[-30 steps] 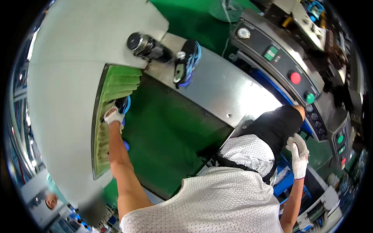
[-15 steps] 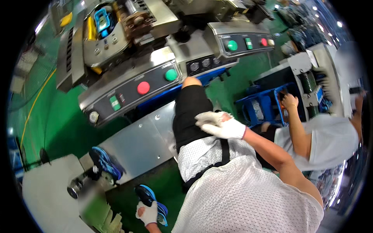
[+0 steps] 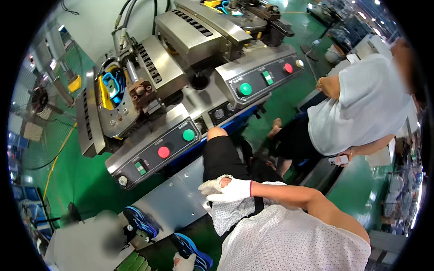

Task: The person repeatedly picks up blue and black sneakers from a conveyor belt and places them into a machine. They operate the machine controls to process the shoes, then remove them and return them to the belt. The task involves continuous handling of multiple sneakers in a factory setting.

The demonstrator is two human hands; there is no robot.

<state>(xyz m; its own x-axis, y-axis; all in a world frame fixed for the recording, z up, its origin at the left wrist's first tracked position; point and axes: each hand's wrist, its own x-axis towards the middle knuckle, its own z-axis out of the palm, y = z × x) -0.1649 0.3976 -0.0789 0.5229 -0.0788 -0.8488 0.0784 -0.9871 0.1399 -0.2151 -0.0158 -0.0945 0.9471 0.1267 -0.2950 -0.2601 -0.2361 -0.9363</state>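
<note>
One shoe (image 3: 192, 249) under left hand's (image 3: 184, 262) grip (gloved).

Your steel bench (image 3: 174, 205) slopes from the control panels toward the lower left corner. One blue shoe upper (image 3: 141, 222) lies at its lower left edge. A second blue shoe upper (image 3: 192, 250) rests beyond its near edge.
</note>
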